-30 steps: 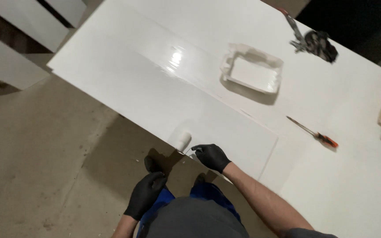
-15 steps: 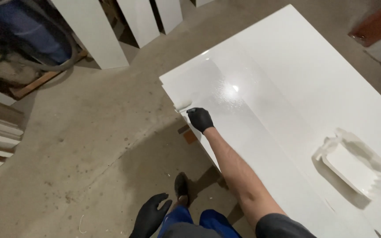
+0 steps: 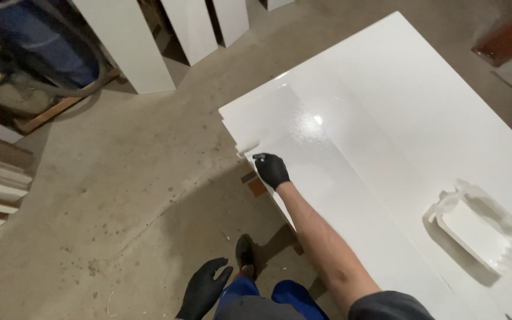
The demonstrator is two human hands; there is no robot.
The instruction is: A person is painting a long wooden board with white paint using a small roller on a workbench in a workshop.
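Small white paint roller [image 3: 247,146] sits at the near-left edge of the white panel [image 3: 351,178], just by its corner, and the roller sleeve lies on the glossy wet surface. Our right hand [image 3: 272,170], in a black glove, is closed around the roller's handle — fingers curled in a full grip, arm stretched out bare from the elbow down. The roller lies just ahead of the knuckles, touching the panel.

The panel surface near the roller is shiny, with a bright light reflection a little farther in; a faint lengthwise line divides the glossier strip from the rest. The panel rests on a larger white tabletop [image 3: 445,106] that runs off to the right.

Our left hand [image 3: 204,288], also in a black glove, hangs low beside the body, well apart from the panel — fingers spread and loosely open, holding nothing.

Farther right on the tabletop stands a white paint tray [image 3: 475,228], well apart from the roller.

Below us: blue trousers [image 3: 268,296], a dark shoe [image 3: 245,252] on the stained concrete floor [image 3: 120,195]. Several white boards [image 3: 194,26] lean upright at the far side. At upper left a blue drum [image 3: 48,44] with a dark hose sits.
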